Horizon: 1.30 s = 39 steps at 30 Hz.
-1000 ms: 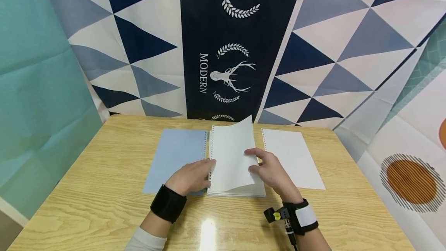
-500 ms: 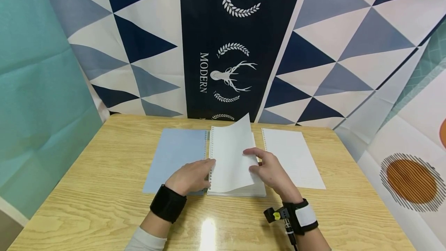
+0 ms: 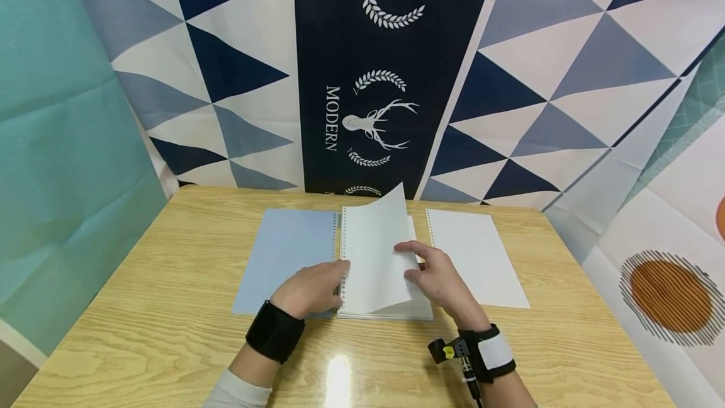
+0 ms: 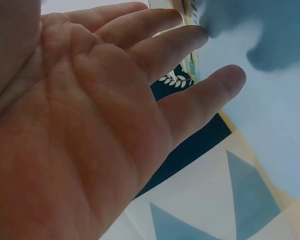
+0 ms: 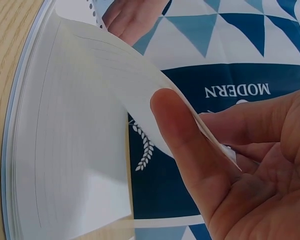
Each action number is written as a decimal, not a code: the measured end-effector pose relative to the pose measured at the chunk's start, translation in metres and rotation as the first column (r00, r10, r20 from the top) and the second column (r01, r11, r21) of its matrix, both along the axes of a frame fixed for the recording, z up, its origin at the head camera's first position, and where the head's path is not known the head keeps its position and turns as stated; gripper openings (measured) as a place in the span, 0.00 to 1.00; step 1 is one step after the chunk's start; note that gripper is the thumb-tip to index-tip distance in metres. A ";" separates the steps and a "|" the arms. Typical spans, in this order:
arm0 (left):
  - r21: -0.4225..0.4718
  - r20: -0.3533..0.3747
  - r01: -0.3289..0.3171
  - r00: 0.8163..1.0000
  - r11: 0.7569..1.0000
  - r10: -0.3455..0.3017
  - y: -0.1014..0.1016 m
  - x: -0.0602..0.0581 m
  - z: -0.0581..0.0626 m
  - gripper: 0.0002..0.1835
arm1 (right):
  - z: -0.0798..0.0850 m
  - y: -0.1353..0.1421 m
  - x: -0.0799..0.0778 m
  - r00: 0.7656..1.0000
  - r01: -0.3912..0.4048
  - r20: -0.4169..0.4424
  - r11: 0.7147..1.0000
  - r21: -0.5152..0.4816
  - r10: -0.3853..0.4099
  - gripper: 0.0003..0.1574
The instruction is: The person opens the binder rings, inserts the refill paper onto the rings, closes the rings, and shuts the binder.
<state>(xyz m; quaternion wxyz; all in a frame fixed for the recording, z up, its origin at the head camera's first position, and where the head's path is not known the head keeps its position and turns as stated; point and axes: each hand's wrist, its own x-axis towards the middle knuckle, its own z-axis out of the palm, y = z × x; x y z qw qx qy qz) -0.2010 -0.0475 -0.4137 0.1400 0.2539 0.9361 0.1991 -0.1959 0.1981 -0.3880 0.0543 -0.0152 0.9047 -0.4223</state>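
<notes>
A stack of white loose-leaf paper [image 3: 419, 307], punched along its left side, lies mid-table. Its raised top sheet [image 3: 370, 250] curves up at the right and bends leftward. My right hand [image 3: 438, 272] pinches that sheet by its right edge, and the right wrist view shows the thumb [image 5: 175, 125] on one face and fingers behind. My left hand [image 3: 311, 285] rests at the punched left edge of the stack, its fingertips over the holes and its fingers fairly straight in the left wrist view. Beneath the left hand lies a blue cover [image 3: 286, 250], partly hidden.
A separate white punched sheet [image 3: 476, 257] lies right of the stack. The wooden table [image 3: 147, 307] meets a patterned cloth [image 3: 249, 112] at its back edge. Both wrists carry black straps, and a cable [image 3: 470, 376] hangs from the right one.
The raised sheet's far corner has shifted slightly left and up, and the right fingertips have moved a little left with it. The left hand stays almost still.
</notes>
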 end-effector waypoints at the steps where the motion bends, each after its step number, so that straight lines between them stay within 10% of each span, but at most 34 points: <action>1: -0.001 0.006 -0.005 1.000 1.000 0.005 0.000 0.000 0.000 0.33 | 0.000 0.000 0.000 1.000 0.001 -0.002 1.000 0.002 -0.001 0.33; 39: -0.055 0.031 -0.022 0.999 0.998 0.024 0.001 0.005 -0.001 0.33 | -0.005 0.003 -0.002 1.000 -0.005 -0.003 1.000 0.004 0.005 0.33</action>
